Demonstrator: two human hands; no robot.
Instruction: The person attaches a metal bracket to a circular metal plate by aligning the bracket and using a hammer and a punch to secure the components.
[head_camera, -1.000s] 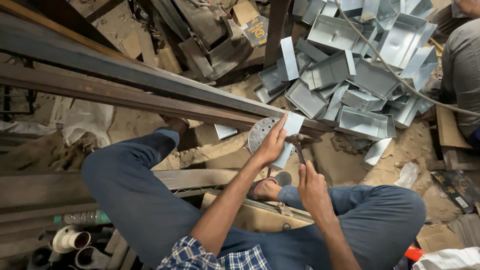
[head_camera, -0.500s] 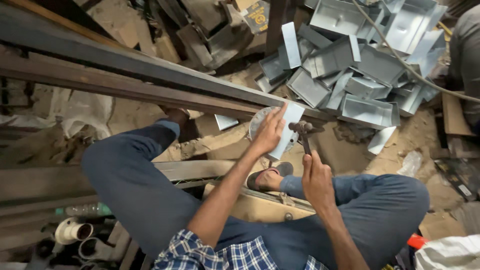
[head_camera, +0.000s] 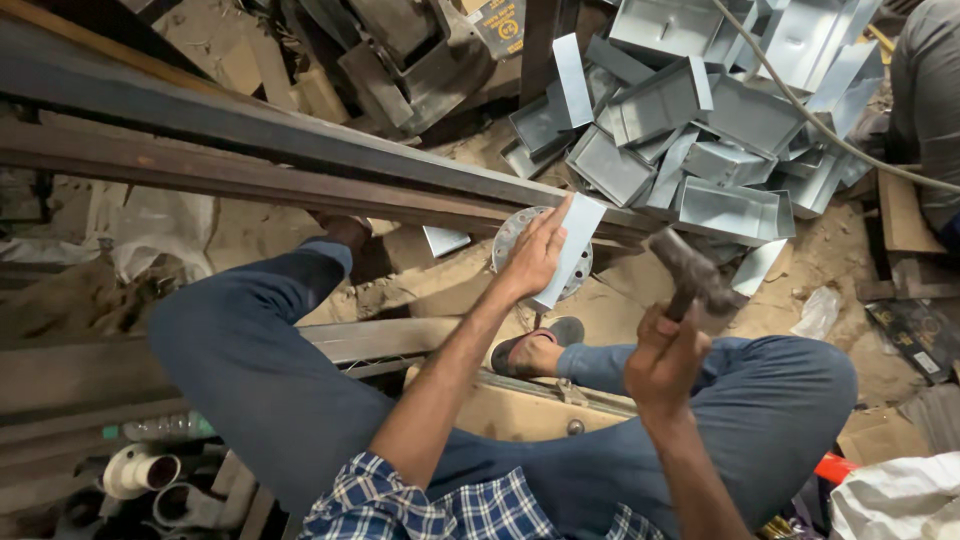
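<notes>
My left hand (head_camera: 533, 255) presses a bent strip of grey sheet metal (head_camera: 572, 250) flat against a round perforated metal disc (head_camera: 512, 235), which rests by a long rusty steel beam (head_camera: 250, 180). My right hand (head_camera: 663, 362) is closed on the handle of a hammer (head_camera: 693, 270), raised to the right of the strip, its dark head clear of the metal. Both legs in blue trousers lie below the hands, one sandalled foot (head_camera: 530, 350) under the disc.
A heap of folded grey sheet-metal boxes (head_camera: 690, 130) fills the upper right, with a cable (head_camera: 820, 130) over it. Another person's sleeve (head_camera: 925, 90) shows at the right edge. Pipes (head_camera: 140, 470) lie at lower left, scrap metal (head_camera: 400, 50) at the top.
My right hand has lifted the hammer up and away to the right of the strip. My left hand has kept holding the strip on the disc.
</notes>
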